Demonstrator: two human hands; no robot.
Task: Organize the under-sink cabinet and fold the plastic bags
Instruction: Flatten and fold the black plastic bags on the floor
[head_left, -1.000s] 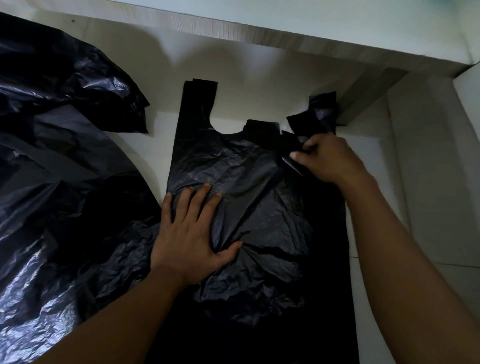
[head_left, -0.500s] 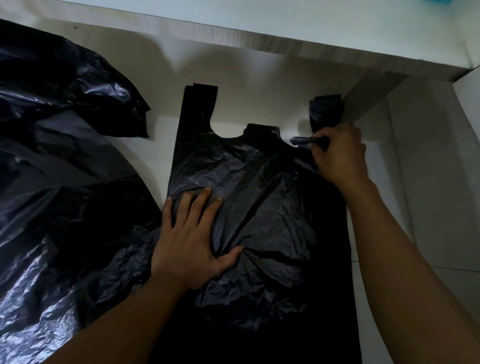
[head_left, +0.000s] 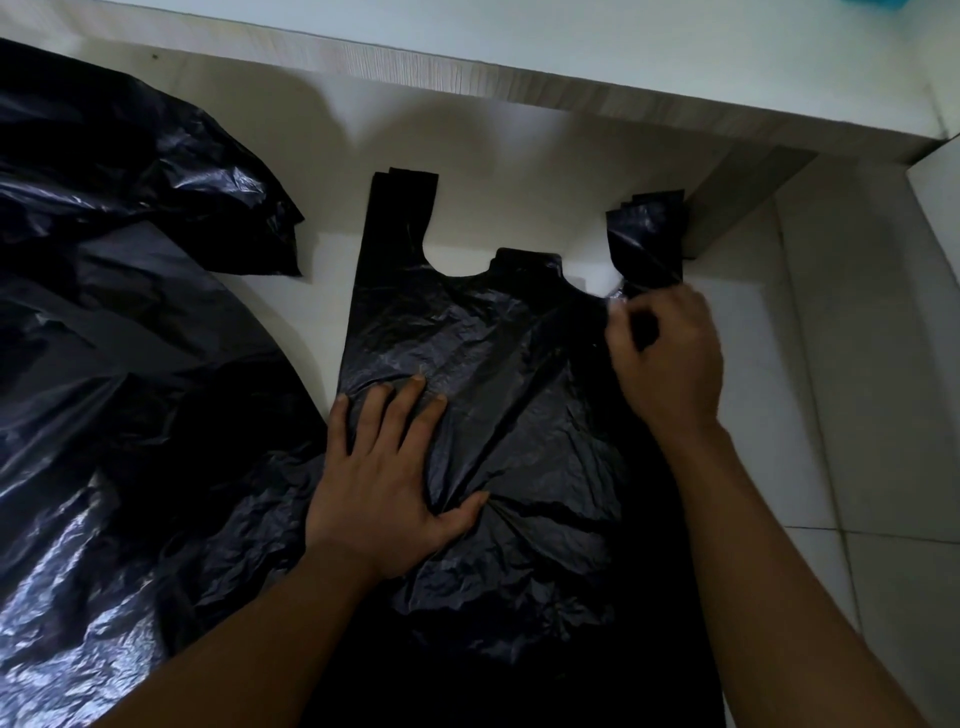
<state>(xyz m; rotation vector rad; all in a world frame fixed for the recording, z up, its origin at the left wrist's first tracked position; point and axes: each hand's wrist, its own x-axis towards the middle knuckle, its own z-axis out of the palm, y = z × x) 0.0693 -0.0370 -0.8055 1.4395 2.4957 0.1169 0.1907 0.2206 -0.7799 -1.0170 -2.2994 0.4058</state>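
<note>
Bag (head_left: 519, 374) lay flat, unfolded: your left hand (head_left: 379, 488) pressed it open-palmed, right hand (head_left: 670, 358) pinched its handle (head_left: 649, 234); pile (head_left: 130, 415) untouched.

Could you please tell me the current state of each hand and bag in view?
Black bag: spread flat, wrinkled, not yet folded.
Left handle: lying flat and straight.
Right handle: crumpled, pinched at its base.
Left hand: flat, fingers straight, pressing the bag.
Right hand: fingers curled, pinching the right handle.
Bag pile: crumpled, unfolded.
</note>
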